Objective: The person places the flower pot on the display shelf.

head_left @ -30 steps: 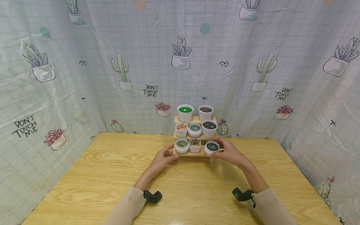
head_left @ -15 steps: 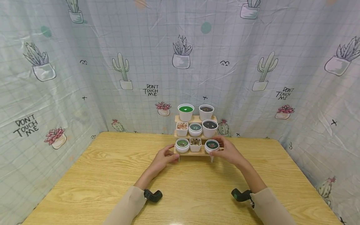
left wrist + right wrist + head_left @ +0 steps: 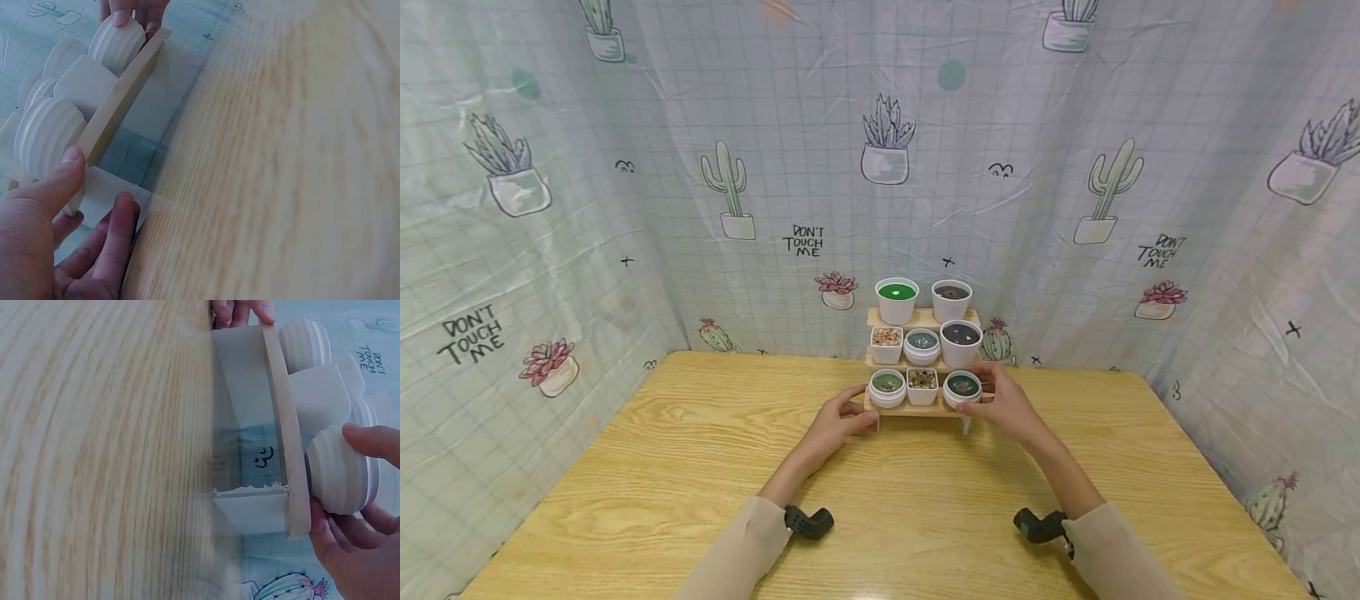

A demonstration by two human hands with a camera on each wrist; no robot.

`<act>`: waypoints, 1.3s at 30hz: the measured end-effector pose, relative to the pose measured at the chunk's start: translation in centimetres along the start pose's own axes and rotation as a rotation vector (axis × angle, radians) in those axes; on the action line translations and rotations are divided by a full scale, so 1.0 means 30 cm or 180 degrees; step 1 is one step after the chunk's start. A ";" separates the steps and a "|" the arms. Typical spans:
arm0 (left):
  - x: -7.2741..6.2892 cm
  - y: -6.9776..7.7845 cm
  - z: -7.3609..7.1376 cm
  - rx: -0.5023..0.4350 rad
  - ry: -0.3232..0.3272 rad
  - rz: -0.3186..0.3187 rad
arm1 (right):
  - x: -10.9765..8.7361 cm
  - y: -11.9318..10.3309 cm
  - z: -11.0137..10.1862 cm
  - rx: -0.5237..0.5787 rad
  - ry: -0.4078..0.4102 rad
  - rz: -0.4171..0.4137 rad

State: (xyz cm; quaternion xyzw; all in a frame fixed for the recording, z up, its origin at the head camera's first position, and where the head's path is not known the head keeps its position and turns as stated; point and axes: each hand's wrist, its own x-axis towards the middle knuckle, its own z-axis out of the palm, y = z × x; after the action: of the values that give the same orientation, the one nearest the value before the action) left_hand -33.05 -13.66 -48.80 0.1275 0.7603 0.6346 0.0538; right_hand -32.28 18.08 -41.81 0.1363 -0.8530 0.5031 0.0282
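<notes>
A three-tiered wooden stand [image 3: 917, 410] bears several small white pots. My right hand [image 3: 1009, 406] pinches a round ribbed pot with a dark green top [image 3: 962, 390] at the right end of the lowest tier. In the right wrist view, its thumb lies on the ribbed pot's [image 3: 340, 472] side and fingers reach underneath, by the shelf's end. My left hand [image 3: 835, 425] grips the stand's lower left end, thumb at the board's [image 3: 119, 106] edge and fingers by the white leg [image 3: 112, 190]. Beside it sit a green-topped round pot [image 3: 887, 389] and a square pebble-filled pot [image 3: 922, 387].
On the middle tier stand a square pot [image 3: 887, 345], a small round pot [image 3: 922, 348] and a taller dark-topped pot [image 3: 960, 344]. The top tier holds a bright green-topped pot [image 3: 897, 302] and a grey-topped pot [image 3: 951, 302]. A patterned curtain [image 3: 805, 150] hangs behind the wooden table [image 3: 700, 450].
My right hand has shifted the dark-green-topped pot slightly left along the lowest tier, towards the square pebble pot, and the pot looks more level. My left hand stays at the stand.
</notes>
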 end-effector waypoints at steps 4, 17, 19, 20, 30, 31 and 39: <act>-0.004 0.003 -0.001 0.0015 -0.0009 -0.0001 | 0.001 0.001 0.005 -0.0089 0.0022 0.0038; 0.008 -0.006 -0.004 0.0035 0.0000 0.0016 | -0.002 0.007 0.011 -0.0155 0.0147 -0.0008; 0.005 -0.010 -0.005 0.0040 -0.0012 0.0021 | -0.003 0.011 0.014 -0.0157 0.0146 0.0026; 0.003 -0.010 -0.006 0.0041 -0.0019 0.0019 | -0.003 0.012 0.014 -0.0157 0.0141 0.0044; 0.002 -0.004 -0.007 0.0000 -0.0069 0.0045 | -0.005 0.000 0.014 -0.0164 0.0103 0.0092; 0.001 -0.002 -0.008 0.0000 -0.0084 0.0059 | -0.006 -0.001 0.013 -0.0164 0.0101 0.0103; 0.002 0.000 -0.008 -0.0050 -0.0120 0.0078 | -0.012 -0.006 0.010 -0.0126 0.0064 0.0191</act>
State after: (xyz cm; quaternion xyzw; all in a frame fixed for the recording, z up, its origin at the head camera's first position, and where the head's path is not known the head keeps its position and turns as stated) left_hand -33.16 -13.87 -48.74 0.1483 0.7526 0.6386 0.0614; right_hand -31.86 17.81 -41.86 0.1051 -0.8661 0.4880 0.0244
